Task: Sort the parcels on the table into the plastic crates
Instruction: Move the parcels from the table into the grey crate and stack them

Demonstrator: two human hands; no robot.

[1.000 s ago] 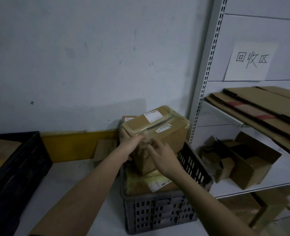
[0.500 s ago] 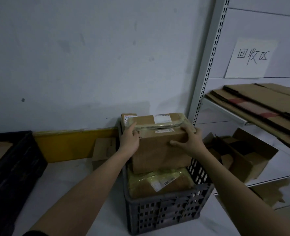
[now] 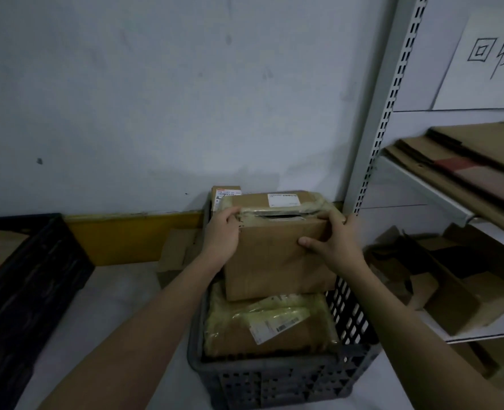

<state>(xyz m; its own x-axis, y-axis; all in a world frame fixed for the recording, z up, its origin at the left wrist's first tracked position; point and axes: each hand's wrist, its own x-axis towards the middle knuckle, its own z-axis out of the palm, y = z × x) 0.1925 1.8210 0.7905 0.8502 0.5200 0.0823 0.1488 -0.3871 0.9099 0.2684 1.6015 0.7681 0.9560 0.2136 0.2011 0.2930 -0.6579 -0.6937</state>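
arms: both bare to frame edge | sleeves: none visible | hands: ungloved

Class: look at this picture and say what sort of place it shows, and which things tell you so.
Probably a parcel-sorting or warehouse storeroom: labelled cardboard parcels stacked in a grey plastic crate, and flattened cardboard on a metal shelving rack.

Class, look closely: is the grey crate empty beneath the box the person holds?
No: a yellow-wrapped parcel lies in the grey crate under the cardboard box.
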